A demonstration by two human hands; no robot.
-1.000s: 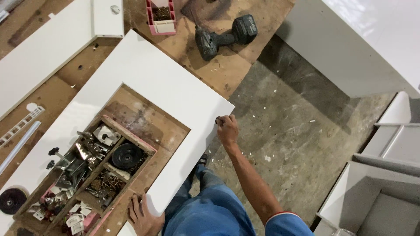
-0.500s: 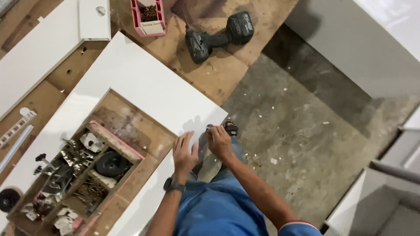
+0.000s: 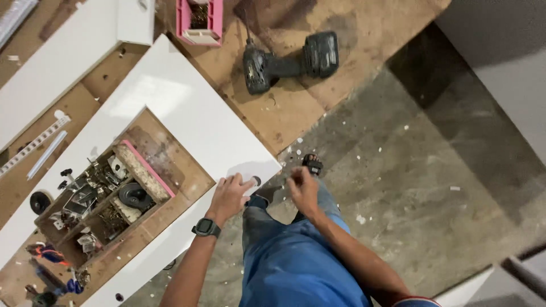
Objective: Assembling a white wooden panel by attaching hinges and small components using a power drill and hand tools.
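Plywood desk is carrying the white panel; left hand is pressing its near corner, fingers spread. Right hand, fingers curled, is hovering beside it. Panel may slip off the edge.

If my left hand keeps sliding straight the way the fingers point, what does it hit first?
Your left hand lies on the white panel, fingers aimed at its near corner. The first thing is the small round dark hole or fitting at your fingertips; past that, the panel's edge and the concrete floor. Depth is unclear.
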